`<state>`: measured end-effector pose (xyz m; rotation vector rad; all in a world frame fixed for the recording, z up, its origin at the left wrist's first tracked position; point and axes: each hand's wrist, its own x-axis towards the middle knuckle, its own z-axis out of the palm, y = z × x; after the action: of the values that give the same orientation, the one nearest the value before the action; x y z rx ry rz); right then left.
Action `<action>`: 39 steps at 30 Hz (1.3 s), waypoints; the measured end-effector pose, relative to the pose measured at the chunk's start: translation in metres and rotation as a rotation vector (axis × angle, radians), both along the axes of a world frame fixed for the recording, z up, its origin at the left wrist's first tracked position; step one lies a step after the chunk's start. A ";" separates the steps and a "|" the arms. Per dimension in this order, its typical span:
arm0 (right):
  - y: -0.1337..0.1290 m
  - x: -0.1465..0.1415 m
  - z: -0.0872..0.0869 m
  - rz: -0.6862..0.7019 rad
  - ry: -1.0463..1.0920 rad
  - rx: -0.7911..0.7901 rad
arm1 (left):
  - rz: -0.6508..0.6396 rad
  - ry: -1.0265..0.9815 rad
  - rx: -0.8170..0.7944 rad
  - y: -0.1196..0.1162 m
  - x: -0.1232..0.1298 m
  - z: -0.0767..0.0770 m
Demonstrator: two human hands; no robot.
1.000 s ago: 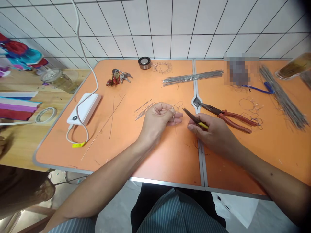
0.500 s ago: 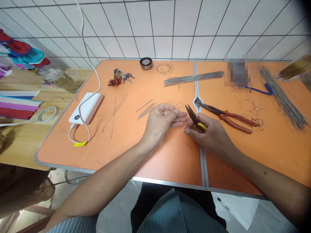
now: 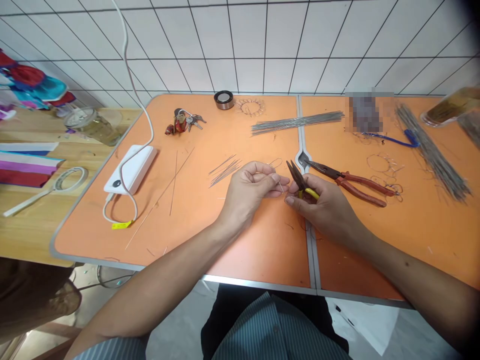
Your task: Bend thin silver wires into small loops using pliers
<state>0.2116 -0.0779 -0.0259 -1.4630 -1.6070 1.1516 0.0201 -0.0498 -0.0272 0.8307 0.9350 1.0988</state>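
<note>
Above the middle of the orange table (image 3: 258,250), my left hand (image 3: 252,192) pinches a thin wire (image 3: 280,186) between thumb and fingers; a small loop of wire shows just beyond the fingertips. My right hand (image 3: 322,202) is closed around small pliers with yellow handles (image 3: 300,182), their dark jaws pointing up and to the left. The fingertips of both hands are close together. Left of my left hand lie several short wires (image 3: 225,170). Large pliers with red handles (image 3: 352,182) rest on the table to the right of the small pliers.
A wire bundle (image 3: 296,122) lies at the back, near a tape roll (image 3: 224,100) and a wire ring (image 3: 250,107). Keys (image 3: 193,121) and a white power bank (image 3: 131,170) with a cable are at left. Another wire bundle (image 3: 435,152) lies at right, by bent wire rings (image 3: 383,164).
A short wire end now shows below my left fingertips, and those fingers have shifted slightly. The whole view has moved a little. My right hand keeps its hold on the small pliers.
</note>
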 end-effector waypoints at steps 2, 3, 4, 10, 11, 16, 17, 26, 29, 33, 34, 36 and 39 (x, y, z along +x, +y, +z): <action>0.000 0.000 0.000 0.001 -0.016 0.017 | -0.007 0.008 0.000 0.000 -0.001 -0.001; -0.001 0.000 0.000 0.004 -0.026 0.024 | -0.011 0.010 -0.001 0.001 -0.001 -0.001; -0.001 0.000 0.001 0.009 -0.034 0.032 | -0.014 0.008 -0.005 0.001 -0.002 0.000; 0.002 0.005 0.010 -0.066 0.065 0.108 | 0.071 -0.085 -0.118 0.012 -0.013 0.014; 0.003 0.007 0.011 -0.088 0.094 0.108 | 0.089 -0.089 -0.132 0.014 -0.016 0.017; 0.008 0.009 0.007 -0.148 0.191 0.135 | 0.175 -0.206 -0.162 0.021 -0.027 0.032; 0.007 0.007 0.005 -0.146 0.208 0.145 | 0.189 -0.249 -0.173 0.022 -0.027 0.033; -0.005 -0.011 0.009 -0.195 0.332 0.291 | 0.048 -0.417 -0.343 0.003 0.007 0.013; -0.005 -0.007 0.012 -0.219 0.362 0.302 | 0.031 -0.398 -0.401 -0.004 0.013 0.008; -0.004 -0.004 0.010 -0.242 0.355 0.288 | 0.026 -0.414 -0.442 -0.013 0.018 0.006; -0.004 -0.003 0.009 -0.251 0.353 0.285 | 0.027 -0.419 -0.458 -0.016 0.020 0.006; -0.004 -0.003 0.008 -0.259 0.359 0.272 | 0.035 -0.419 -0.487 -0.023 0.024 0.004; -0.002 -0.002 0.007 -0.238 0.389 0.230 | 0.024 -0.402 -0.483 -0.033 0.028 -0.001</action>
<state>0.2100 -0.0803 -0.0193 -1.1601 -1.2166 1.0038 0.0482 -0.0830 -0.0280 0.1922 0.8181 0.9560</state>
